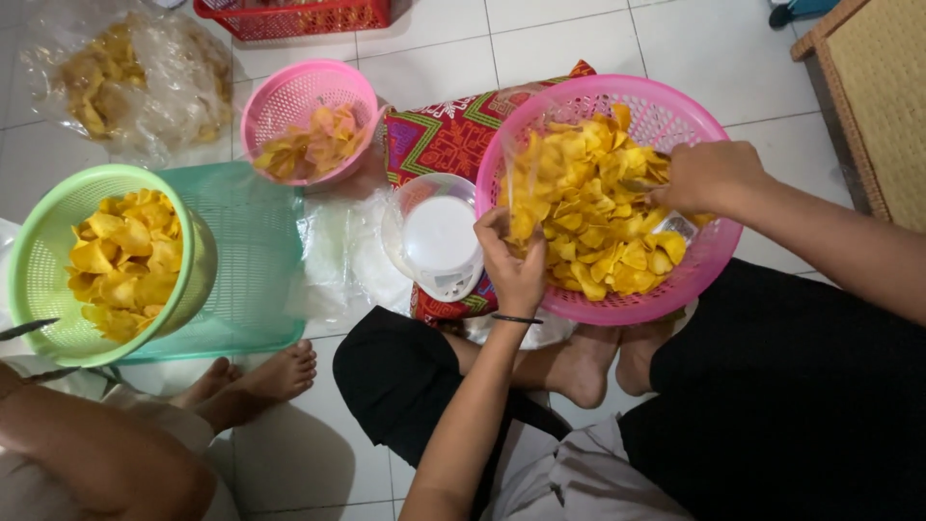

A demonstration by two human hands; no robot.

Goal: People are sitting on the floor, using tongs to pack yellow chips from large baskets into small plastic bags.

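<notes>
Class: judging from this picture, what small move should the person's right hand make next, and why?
Probably lift a handful of chips into the clear bag: the right hand is already among them in the large pink basket, while the left hand holds the bag at the rim.

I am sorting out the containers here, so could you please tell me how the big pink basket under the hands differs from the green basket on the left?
The big pink basket is wide and shallow; the green basket looks narrower and deeper. The pink basket has the left hand at its rim and the right hand in its chips; no hand touches the green basket. Both are perforated plastic and hold yellow chips.
</notes>
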